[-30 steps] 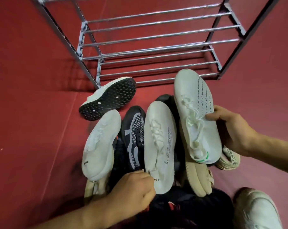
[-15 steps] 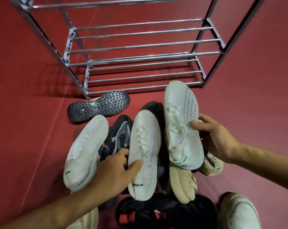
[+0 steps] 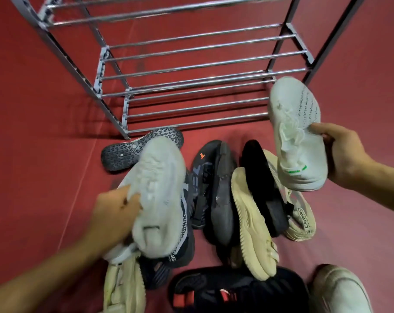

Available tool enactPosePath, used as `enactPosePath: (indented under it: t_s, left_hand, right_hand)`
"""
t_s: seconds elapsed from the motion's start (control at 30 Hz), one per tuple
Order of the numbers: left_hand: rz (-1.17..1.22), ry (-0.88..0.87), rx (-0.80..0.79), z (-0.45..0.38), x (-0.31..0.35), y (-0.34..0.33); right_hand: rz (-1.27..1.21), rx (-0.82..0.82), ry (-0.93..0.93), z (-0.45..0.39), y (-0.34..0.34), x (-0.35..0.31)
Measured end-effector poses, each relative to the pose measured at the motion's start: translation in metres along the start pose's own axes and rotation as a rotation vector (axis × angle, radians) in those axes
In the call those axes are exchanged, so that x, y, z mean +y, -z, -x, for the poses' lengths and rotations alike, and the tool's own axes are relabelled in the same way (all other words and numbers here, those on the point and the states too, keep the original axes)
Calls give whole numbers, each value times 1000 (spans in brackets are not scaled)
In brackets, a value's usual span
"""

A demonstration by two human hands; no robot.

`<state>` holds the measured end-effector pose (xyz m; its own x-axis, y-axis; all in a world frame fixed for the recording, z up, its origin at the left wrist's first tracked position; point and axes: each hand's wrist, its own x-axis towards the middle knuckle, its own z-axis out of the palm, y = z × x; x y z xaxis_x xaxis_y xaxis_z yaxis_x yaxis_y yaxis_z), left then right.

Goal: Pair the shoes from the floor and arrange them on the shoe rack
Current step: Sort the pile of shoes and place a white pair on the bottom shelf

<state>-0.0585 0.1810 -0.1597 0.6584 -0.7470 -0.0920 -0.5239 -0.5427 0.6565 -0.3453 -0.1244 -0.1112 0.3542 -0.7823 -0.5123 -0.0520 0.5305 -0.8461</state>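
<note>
Two white knit shoes are up off the pile, our left hand (image 3: 114,213) closed on one (image 3: 157,199) by its side, our right hand (image 3: 343,154) pinching the other (image 3: 297,136) by its print-lined upper (light, soft, likely best held mid-body), before the rack (image 3: 191,64); a beige shoe (image 3: 301,222) reads "CAPAD".

- The shoe rack (image 3: 191,64) is standing behind the pile of shoes (image 3: 225,199) on the floor (image 3: 33,154).
- An upturned shoe (image 3: 123,152) is lying at the pile's rear left, just before the rack.
- The left hand (image 3: 111,213) is holding one shoe (image 3: 157,195) over the pile's left side.
- The right hand (image 3: 343,154) is holding another shoe (image 3: 297,136) right of the pile.
</note>
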Motion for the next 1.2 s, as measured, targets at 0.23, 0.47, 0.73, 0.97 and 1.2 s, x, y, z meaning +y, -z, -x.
enactPosePath:
  t_s: [0.23,0.47,0.73,0.97,1.2]
  left_hand:
    - [-518,198,-317,-27,-23,14]
    - [-871,-443,-22,-36,68,-19]
    - [-870,-405,-1009,100,115,-117]
    - [-760,-729,-766,127,28,-117]
    - [-311,-601,-714,61,35,-34]
  right_hand:
    - [55,0,-20,-3,19,5]
    - [71,-31,-35,-5,16,7]
    - [93,-41,-62,4,13,7]
    - [118,-28,-94,7,17,15]
    - [115,-93,-79,8,7,11]
